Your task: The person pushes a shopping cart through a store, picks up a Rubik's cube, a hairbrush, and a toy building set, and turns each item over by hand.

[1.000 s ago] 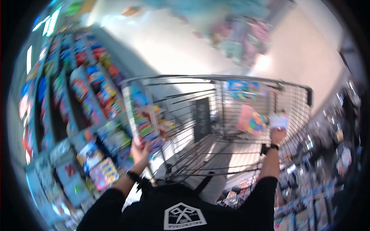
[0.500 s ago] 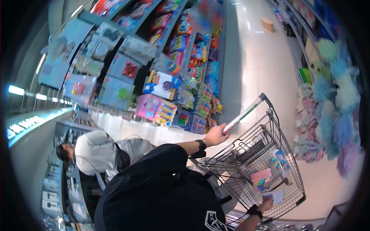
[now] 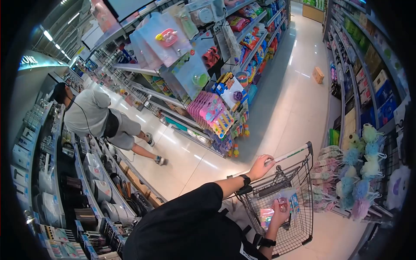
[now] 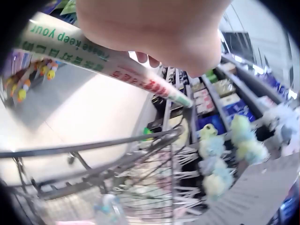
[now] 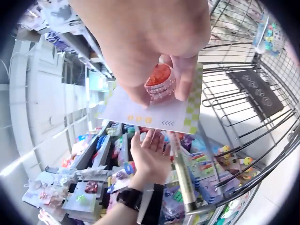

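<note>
Right hand point(image 3: 281, 212) is up over the grey wire shopping cart point(image 3: 311, 190), thumb and fingers pinching a round, clear-pink container with a red top point(image 5: 160, 78) fixed on a white card with a green-checked edge point(image 5: 122, 105). Left hand point(image 3: 259, 168) is at the white tubular handle with green and red lettering point(image 4: 98, 56); fingers look loosely extended against it, not wrapped. Hands apart, one per job.

Step in hand, as judged: holding the carded item up while the cart is steadied. Pinch sits on the container, so the card sticks out all round; looks like a firm enough hold, but press lightly, the container may be thin plastic. Better tilt the card flat so the printed side shows and its corners stay off the wires. Left palm should bear evenly on the handle, since a loose hold could let the cart swing.

Inside the cart, a blue multicoloured pack point(image 3: 295, 206) and a pink flat pack point(image 3: 266, 216) lie near the right hand; mind them if lowering the card. Pastel plush hanging toys point(image 3: 362, 186) crowd the right, just beyond the cart, so leave clearance there.
</note>
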Demonstrator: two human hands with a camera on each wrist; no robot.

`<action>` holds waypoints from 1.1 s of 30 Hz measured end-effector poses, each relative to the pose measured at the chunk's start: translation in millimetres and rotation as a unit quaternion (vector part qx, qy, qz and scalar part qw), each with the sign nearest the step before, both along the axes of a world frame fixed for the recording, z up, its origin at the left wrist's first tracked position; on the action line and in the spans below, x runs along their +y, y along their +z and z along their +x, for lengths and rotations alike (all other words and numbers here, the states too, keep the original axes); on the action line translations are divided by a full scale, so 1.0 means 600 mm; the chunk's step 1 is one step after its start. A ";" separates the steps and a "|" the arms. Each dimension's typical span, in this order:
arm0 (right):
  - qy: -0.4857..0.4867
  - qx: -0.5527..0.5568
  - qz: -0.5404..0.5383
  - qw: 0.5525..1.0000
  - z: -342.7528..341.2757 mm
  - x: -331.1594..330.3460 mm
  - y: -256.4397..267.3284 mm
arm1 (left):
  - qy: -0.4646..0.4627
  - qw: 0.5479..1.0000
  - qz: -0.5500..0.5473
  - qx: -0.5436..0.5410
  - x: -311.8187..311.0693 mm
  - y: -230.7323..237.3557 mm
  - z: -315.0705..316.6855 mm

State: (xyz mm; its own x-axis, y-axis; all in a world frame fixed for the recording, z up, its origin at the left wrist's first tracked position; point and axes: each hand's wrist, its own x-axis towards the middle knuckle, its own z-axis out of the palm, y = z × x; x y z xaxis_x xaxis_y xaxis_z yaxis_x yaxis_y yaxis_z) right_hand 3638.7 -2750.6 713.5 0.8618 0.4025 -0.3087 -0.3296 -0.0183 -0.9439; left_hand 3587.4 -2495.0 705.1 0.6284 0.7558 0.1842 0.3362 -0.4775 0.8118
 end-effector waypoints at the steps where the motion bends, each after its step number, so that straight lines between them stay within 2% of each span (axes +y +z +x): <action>1: 0.016 0.001 0.019 1.000 -0.006 0.001 0.017 | -0.051 0.988 -0.137 -0.057 -0.025 0.006 -0.022; 2: 0.015 -0.007 0.012 1.000 -0.017 -0.002 0.035 | -0.101 0.952 -0.267 -0.113 -0.048 0.012 -0.046; 4: 0.050 -0.011 0.021 0.998 -0.040 0.008 0.072 | -0.213 0.889 -0.349 -0.204 -0.107 0.074 -0.117; 6: 0.079 -0.059 0.022 0.995 -0.071 0.014 0.097 | -0.256 0.907 -0.306 -0.133 -0.152 0.136 -0.194; 8: 0.158 -0.133 0.000 0.978 -0.109 0.026 0.119 | -0.263 0.917 -0.287 -0.090 -0.188 0.186 -0.250; 9: 0.184 -0.187 -0.035 0.964 -0.136 0.034 0.162 | -0.195 0.941 -0.257 -0.099 -0.209 0.209 -0.272; 10: 0.190 -0.192 -0.033 0.962 -0.157 0.044 0.195 | -0.190 0.943 -0.254 -0.104 -0.213 0.208 -0.290; 12: 0.292 -0.392 -0.023 0.872 -0.189 0.047 0.251 | -0.046 0.902 -0.356 -0.240 -0.233 0.199 -0.325; 14: 0.353 -0.418 0.004 0.837 -0.202 0.048 0.303 | 0.029 0.887 -0.388 -0.248 -0.228 0.242 -0.374; 15: 0.371 -0.397 0.026 0.839 -0.206 0.047 0.322 | 0.037 0.879 -0.380 -0.285 -0.229 0.259 -0.395; 16: 0.338 -0.472 0.084 0.810 -0.211 0.051 0.331 | 0.054 0.881 -0.369 -0.291 -0.238 0.278 -0.413; 18: 0.274 -0.503 0.103 0.813 -0.231 0.050 0.365 | 0.082 0.885 -0.333 -0.316 -0.258 0.325 -0.456; 20: 0.365 -0.287 0.125 0.877 -0.239 0.044 0.359 | 0.117 0.882 -0.302 -0.342 -0.287 0.348 -0.480; 22: 0.474 -0.074 0.183 0.858 -0.237 0.042 0.323 | 0.146 0.871 -0.290 -0.368 -0.321 0.362 -0.493; 24: 0.550 0.043 0.163 0.818 -0.253 0.019 0.339 | 0.163 0.876 -0.263 -0.369 -0.356 0.364 -0.504; 27: 0.561 0.067 0.191 0.803 -0.285 0.001 0.345 | 0.237 0.862 -0.231 -0.384 -0.410 0.357 -0.514; 33: 0.578 0.068 0.213 0.785 -0.325 -0.019 0.337 | 0.302 0.834 -0.190 -0.422 -0.484 0.360 -0.536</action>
